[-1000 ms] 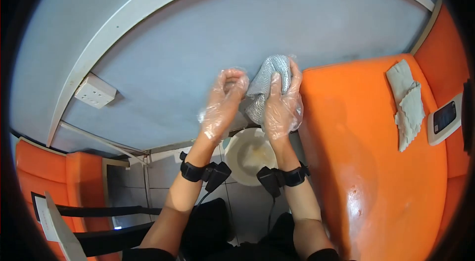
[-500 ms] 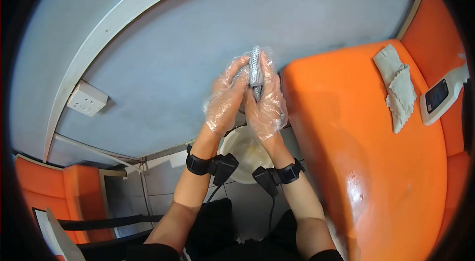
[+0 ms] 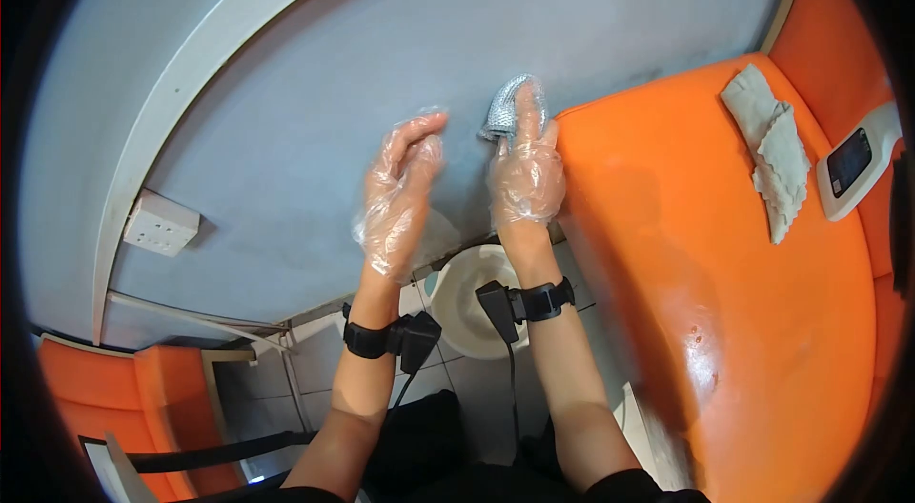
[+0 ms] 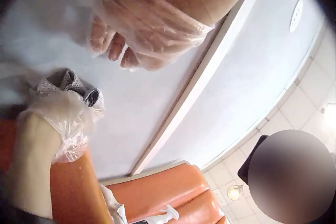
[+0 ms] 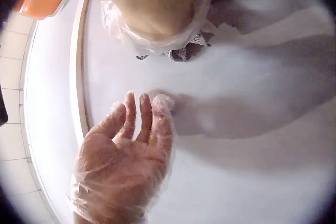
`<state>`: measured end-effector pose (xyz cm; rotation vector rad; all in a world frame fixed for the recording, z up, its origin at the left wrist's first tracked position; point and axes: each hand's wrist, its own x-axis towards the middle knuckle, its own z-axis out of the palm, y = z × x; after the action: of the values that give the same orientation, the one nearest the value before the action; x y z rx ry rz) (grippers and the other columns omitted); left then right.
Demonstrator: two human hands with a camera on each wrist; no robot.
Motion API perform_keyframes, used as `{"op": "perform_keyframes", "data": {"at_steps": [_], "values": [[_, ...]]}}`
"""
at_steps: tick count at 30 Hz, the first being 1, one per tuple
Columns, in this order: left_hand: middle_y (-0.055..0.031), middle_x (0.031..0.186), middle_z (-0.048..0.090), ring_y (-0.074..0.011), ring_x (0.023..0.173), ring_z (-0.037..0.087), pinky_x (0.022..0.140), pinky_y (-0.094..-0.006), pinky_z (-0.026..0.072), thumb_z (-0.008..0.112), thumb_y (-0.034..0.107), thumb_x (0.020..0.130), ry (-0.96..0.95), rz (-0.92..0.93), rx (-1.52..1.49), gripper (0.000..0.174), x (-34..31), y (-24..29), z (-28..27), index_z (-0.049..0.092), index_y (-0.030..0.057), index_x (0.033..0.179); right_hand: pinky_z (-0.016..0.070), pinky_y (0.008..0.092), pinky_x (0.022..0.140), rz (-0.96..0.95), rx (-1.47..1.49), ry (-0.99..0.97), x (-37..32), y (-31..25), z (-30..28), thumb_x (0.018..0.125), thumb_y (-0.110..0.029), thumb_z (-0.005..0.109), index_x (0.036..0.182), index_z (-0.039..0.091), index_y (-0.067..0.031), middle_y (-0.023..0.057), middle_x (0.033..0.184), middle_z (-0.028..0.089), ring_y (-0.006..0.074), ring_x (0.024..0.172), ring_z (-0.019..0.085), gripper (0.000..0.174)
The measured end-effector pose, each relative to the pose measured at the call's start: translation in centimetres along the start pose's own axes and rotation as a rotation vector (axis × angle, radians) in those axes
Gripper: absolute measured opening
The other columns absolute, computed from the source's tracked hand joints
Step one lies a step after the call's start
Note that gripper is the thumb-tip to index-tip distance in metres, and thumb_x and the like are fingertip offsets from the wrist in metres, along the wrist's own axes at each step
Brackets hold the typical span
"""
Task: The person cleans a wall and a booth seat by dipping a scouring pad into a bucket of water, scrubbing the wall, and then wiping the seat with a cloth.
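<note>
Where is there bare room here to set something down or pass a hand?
Set down: on the broad orange seat, left of the gray cloth in the head view. Pass a hand: between the left hand and the silvery cloth at the right hand. Crowded: the seat's right side, where the gray cloth lies close to a white device.

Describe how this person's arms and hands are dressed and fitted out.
The left hand and right hand each wear a thin, clear, crinkled plastic glove. Each forearm has a black strap carrying a boxy black unit with a thin dark cable. Black sleeves end higher up, leaving the forearms otherwise bare. I see no legible markings.
</note>
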<state>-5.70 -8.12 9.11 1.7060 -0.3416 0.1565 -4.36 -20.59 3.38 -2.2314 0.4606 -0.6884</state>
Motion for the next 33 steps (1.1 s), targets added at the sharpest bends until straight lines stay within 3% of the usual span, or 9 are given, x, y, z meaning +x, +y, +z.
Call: {"op": "perform_keyframes", "data": {"at_steps": [7,13,15,18,22,24,26,28,33], "values": [[-0.0058,0.121,0.061,-0.0148,0.111,0.056,0.094,-0.0301,0.0448,0.054,0.021,0.098,0.025,-0.037,-0.056,0.030,0.2,-0.1,0.3,0.061,0.0028,0.120,0.0531,0.0480,0.069,0.068,-0.029,-0.112,-1.1,0.0,0.3,0.089,-0.008,0.056,0.150,0.022,-0.0139,0.0236,0.117,0.053,0.0409,0.086,0.063,0.070],[-0.0052,0.120,0.062,-0.0150,0.111,0.057,0.092,-0.0297,0.0458,0.054,0.020,0.098,0.082,-0.012,-0.097,0.028,-0.1,0.8,-0.1,0.062,0.0033,0.119,0.0530,0.0472,0.073,-0.056,0.161,0.144,-0.2,-1.6,-0.9,0.087,-0.006,0.058,0.148,0.022,-0.0102,0.0270,0.123,0.052,0.0412,0.090,0.064,0.072],[-0.0043,0.120,0.061,-0.0154,0.112,0.057,0.091,-0.0301,0.0461,0.054,0.017,0.098,0.087,-0.005,-0.093,0.025,0.0,1.0,-0.2,0.062,0.0038,0.117,0.0528,0.0467,0.075,0.198,-0.013,-0.129,0.1,-1.8,-0.3,0.087,-0.006,0.056,0.148,0.021,-0.0086,0.0268,0.124,0.053,0.0405,0.089,0.065,0.070],[-0.0062,0.118,0.062,-0.0146,0.109,0.057,0.093,-0.0294,0.0457,0.054,0.024,0.098,0.104,-0.013,-0.080,0.031,-0.1,1.0,-0.4,0.061,0.0029,0.120,0.0529,0.0463,0.075,0.241,-0.055,-0.208,-0.8,-0.9,0.6,0.087,-0.004,0.053,0.148,0.021,-0.0075,0.0268,0.120,0.055,0.0405,0.088,0.065,0.069],[-0.0060,0.117,0.062,-0.0146,0.109,0.057,0.093,-0.0296,0.0457,0.055,0.025,0.098,0.099,0.015,-0.085,0.032,0.2,1.1,-0.4,0.061,0.0027,0.120,0.0534,0.0466,0.071,0.151,0.068,-0.135,-0.5,-0.4,-0.2,0.085,-0.001,0.052,0.149,0.019,-0.0070,0.0293,0.118,0.055,0.0412,0.085,0.065,0.073],[-0.0058,0.117,0.062,-0.0144,0.109,0.057,0.093,-0.0297,0.0457,0.055,0.025,0.098,0.113,0.016,-0.073,0.032,0.2,1.1,-0.6,0.061,0.0028,0.120,0.0541,0.0460,0.069,-0.018,0.093,0.070,-0.6,-1.4,-1.4,0.084,-0.001,0.054,0.150,0.017,-0.0063,0.0303,0.117,0.055,0.0408,0.082,0.066,0.075],[-0.0040,0.117,0.062,-0.0152,0.109,0.058,0.091,-0.0304,0.0464,0.054,0.018,0.098,0.150,0.021,-0.113,0.024,-0.1,1.2,-0.8,0.063,0.0047,0.116,0.0545,0.0454,0.069,0.039,0.029,-0.016,-0.7,-1.2,-0.4,0.084,-0.001,0.054,0.150,0.016,-0.0061,0.0303,0.117,0.054,0.0405,0.082,0.066,0.077],[-0.0044,0.116,0.062,-0.0146,0.108,0.057,0.091,-0.0297,0.0461,0.055,0.022,0.098,0.169,0.024,-0.101,0.027,-0.2,1.2,-1.3,0.063,0.0038,0.117,0.0555,0.0430,0.067,0.121,-0.098,-0.196,-1.1,-0.7,0.8,0.083,0.000,0.055,0.150,0.013,-0.0056,0.0304,0.120,0.053,0.0394,0.081,0.066,0.080],[-0.0044,0.112,0.064,-0.0140,0.104,0.058,0.088,-0.0289,0.0457,0.056,0.029,0.097,0.130,-0.053,-0.020,0.033,0.0,1.0,-2.6,0.063,0.0031,0.116,0.0549,0.0457,0.072,0.090,-0.055,-0.228,-2.5,-0.2,0.7,0.084,-0.006,0.058,0.149,0.017,-0.0078,0.0276,0.125,0.052,0.0398,0.085,0.066,0.078]]}}
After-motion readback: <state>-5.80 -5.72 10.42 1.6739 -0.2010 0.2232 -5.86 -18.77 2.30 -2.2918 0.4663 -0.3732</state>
